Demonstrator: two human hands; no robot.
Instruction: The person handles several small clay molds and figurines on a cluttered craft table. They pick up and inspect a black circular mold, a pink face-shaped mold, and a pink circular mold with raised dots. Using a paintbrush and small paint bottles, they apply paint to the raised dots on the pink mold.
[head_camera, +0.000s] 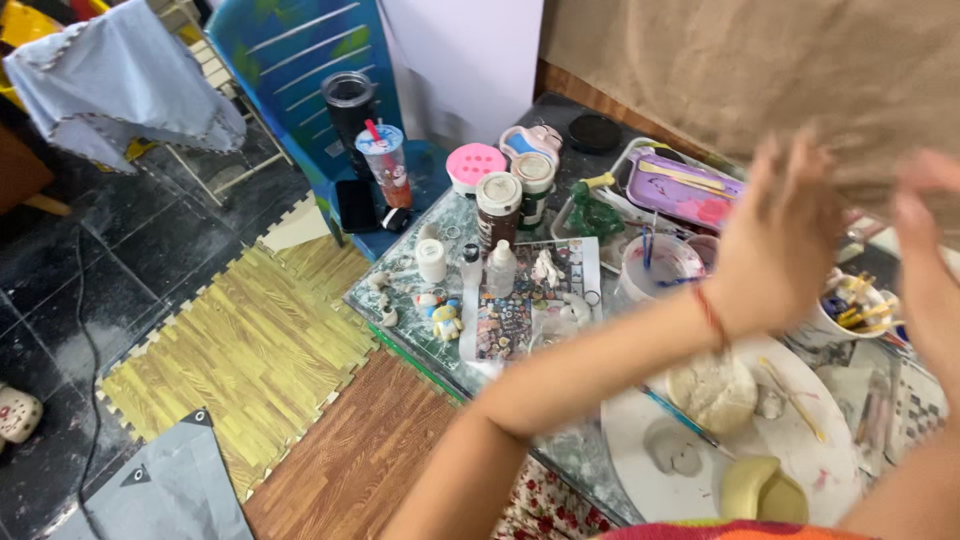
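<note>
While your arms reach forward over the crowded glass table (400, 300), your left hand (775, 245) is raised above it with the fingers upright and loosely together, the palm turned toward the right, a thin red string around the wrist; it is blurred, and it holds nothing that shows. Your right hand (930, 275) stands opposite it near the frame's edge, also upright and blurred, with a clear gap between the two palms; whether its fingers close on anything you cannot tell. Both hands hang in front of the lower edge of a brown cloth (760, 70) that covers the wall behind the table, and whether they touch it is unclear. Below your left forearm lies a round white plate (800, 400) bearing a lump of white clay (712, 390), a flattened grey clay shape (672, 448), a pale yellow sponge (755, 485) and a blue-handled brush (680, 415). Just beyond the plate stands a white tub of water (660, 270) with brushes in it, and to its right a cup of paint tubes (850, 305). Further left on the table stand a brown jar (498, 208), a small clear bottle (501, 268) and a printed sheet (520, 310). A purple tray (680, 185) sits near the table's far corner.
</note>
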